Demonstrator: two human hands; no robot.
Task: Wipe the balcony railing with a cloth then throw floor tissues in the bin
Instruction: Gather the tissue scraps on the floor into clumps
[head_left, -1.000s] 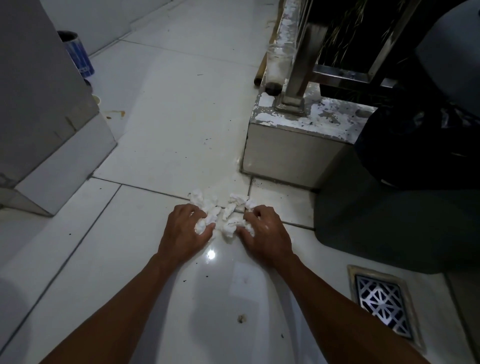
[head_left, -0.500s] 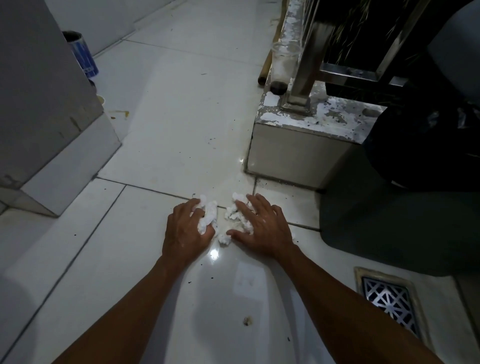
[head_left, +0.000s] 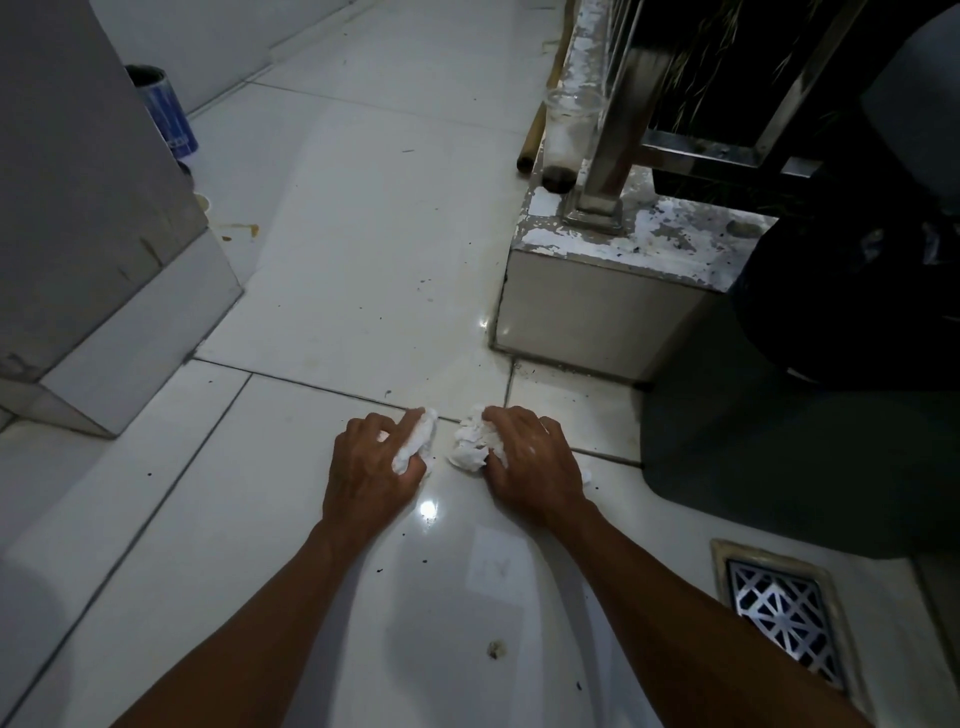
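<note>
Clearly the second step is in hand: gathering tissues off the tiled floor (head_left: 363, 218), railing wipe not in play here. Far left, a grey wall corner (head_left: 88, 218) with a blue-labelled can (head_left: 166, 114) behind it, not relevant. Left hand (head_left: 371, 462) is palm-down on the floor, fingers curled around a crumpled white tissue wad (head_left: 415, 441), grip closed on it, wad poking out past the fingers. Just beside it, with a small gap of bare tile between, a second tissue wad (head_left: 470, 441) sits under the right hand (head_left: 530, 462), fingers closing over it from the right; a scrap of white also shows at the far side of that hand. Both wads still touch the floor. Further right, the railing post (head_left: 618, 119) stands on a paint-flaked ledge (head_left: 665, 239), a floor drain (head_left: 782, 621) lies near the right forearm, and a dark bag-like shape (head_left: 852, 291) sits at far right, possibly the bin, cannot tell. Next move, my read: tighten both grips, lift without dropping shreds, carry to the bin. One small brown crumb (head_left: 493, 648) stays on the tile.
</note>
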